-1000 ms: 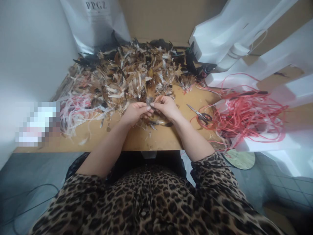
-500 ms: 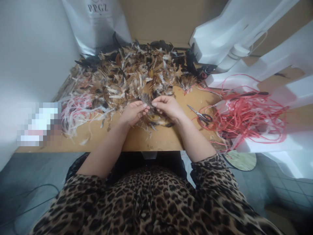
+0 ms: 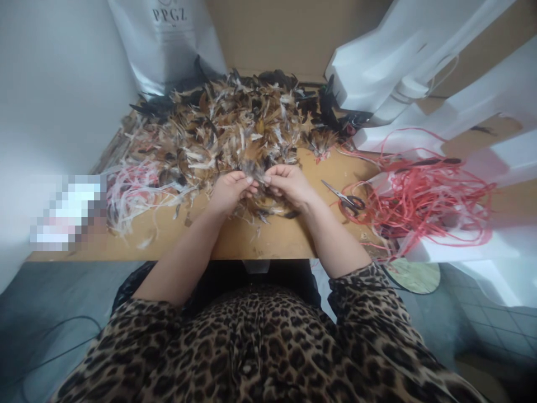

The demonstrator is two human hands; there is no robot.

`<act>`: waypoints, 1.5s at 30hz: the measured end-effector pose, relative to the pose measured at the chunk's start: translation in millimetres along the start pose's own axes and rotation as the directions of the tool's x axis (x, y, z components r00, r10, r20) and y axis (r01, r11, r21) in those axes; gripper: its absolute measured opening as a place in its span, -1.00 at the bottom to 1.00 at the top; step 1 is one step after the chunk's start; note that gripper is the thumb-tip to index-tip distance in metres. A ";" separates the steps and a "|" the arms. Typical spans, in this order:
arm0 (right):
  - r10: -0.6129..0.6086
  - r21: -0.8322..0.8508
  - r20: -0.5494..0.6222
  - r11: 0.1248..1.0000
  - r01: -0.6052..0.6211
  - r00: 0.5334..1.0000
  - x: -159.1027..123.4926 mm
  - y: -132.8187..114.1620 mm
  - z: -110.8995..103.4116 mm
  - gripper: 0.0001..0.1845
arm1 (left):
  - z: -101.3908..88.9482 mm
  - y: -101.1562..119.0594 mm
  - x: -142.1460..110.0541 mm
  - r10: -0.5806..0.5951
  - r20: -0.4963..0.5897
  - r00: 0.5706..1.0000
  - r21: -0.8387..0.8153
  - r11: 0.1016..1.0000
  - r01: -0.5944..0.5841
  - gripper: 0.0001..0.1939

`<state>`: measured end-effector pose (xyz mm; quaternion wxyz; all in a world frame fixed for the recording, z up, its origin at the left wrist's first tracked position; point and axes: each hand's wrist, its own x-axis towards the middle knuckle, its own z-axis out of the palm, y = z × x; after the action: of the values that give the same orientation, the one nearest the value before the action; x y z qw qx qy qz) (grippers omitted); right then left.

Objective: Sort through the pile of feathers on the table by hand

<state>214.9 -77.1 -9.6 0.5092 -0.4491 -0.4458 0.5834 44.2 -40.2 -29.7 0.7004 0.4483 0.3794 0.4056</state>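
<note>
- Head view: here's the left hand [image 3: 230, 191], thumb and finger clamped on the feather tuft [image 3: 253, 167] near its lower end, presumably so the fluffy top fans free.
- Across from it, the right hand [image 3: 289, 183], clamped too, thumb against finger on the tuft's right edge; two pinches likely hold so light a thing steadier than one.
- And the tuft? Between both sets of fingertips, over the near edge of the feather pile [image 3: 247, 123]; that pile sits straight ahead, probably so either hand can reach it.
- Forearms low over the wooden tabletop [image 3: 281, 239], near its front edge, which perhaps spares the arms.
- Off to the right, the scissors [image 3: 344, 197]: blades angled up and left, dark handles beside the red strand tangle [image 3: 432, 196], on the right hand's side, seemingly for an easy grab.
- Over left, white and pink strands [image 3: 134, 193] lie in a heap, well apart from the red; maybe that stops the two snarling.
</note>
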 end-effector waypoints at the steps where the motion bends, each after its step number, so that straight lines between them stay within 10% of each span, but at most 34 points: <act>1: 0.000 0.042 0.009 0.999 -0.001 1.000 -0.1 -1.0 -0.1 -0.67 | 0.1 1.2 -0.3 -0.005 -0.009 1.000 -0.021 1.000 0.005 -0.84; 14: -0.115 0.022 -0.190 0.992 0.121 0.975 6.2 11.7 5.7 -0.67 | 1.6 1.7 -2.5 -0.109 0.080 0.991 -0.112 0.987 0.118 -0.91; 45: -0.064 -0.025 -0.158 0.998 0.061 0.985 7.4 18.8 11.1 -0.62 | 6.4 0.6 -2.2 -0.086 0.019 0.996 -0.148 0.985 0.087 -0.88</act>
<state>199.8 -72.1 -26.3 0.5566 -0.4849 -0.4237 0.5250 48.9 -44.1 -26.8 0.7513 0.3804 0.3626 0.3991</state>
